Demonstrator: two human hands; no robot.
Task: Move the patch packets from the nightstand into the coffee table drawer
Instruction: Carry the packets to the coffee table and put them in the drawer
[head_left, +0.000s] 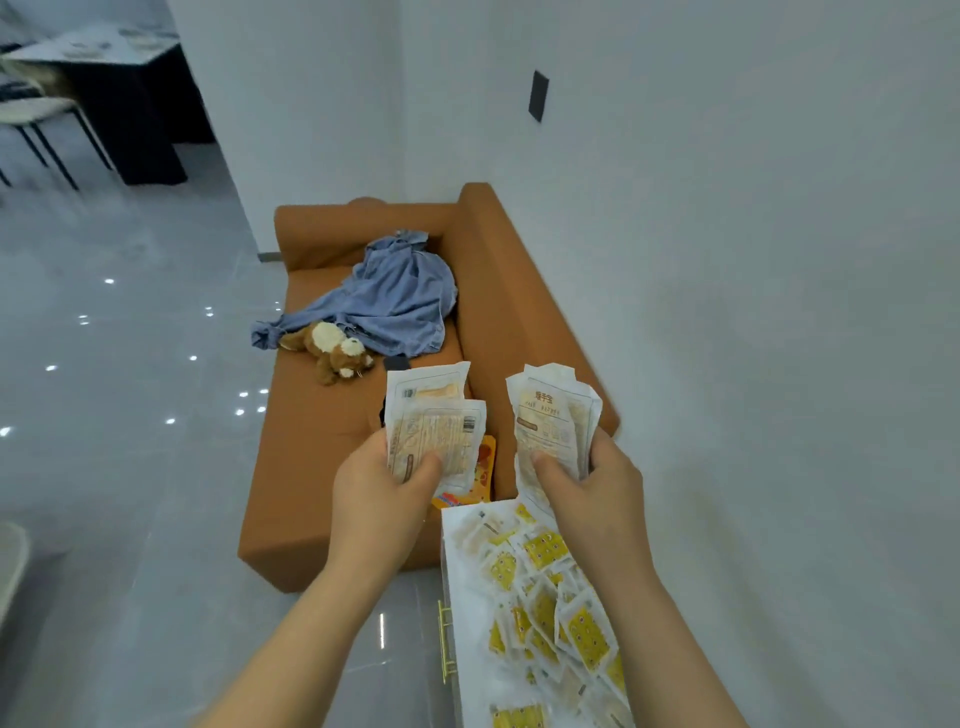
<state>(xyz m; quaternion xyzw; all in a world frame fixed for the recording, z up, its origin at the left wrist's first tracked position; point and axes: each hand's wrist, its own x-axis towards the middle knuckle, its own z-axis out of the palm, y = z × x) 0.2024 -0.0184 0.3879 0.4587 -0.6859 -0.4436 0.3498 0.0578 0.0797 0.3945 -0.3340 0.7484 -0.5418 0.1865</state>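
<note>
My left hand grips a small stack of pale patch packets, fanned upright above the sofa edge. My right hand grips a second stack of patch packets with printed faces toward me. Both stacks are lifted above the white nightstand, whose top at the lower right is strewn with several yellow-and-white patch packets. The coffee table and its drawer are out of view.
An orange sofa stands ahead against the white wall, carrying a blue garment, a brown plush toy and an orange snack bag. Gold handles run down the nightstand's front. Grey tiled floor lies left; a dark table and chairs stand far left.
</note>
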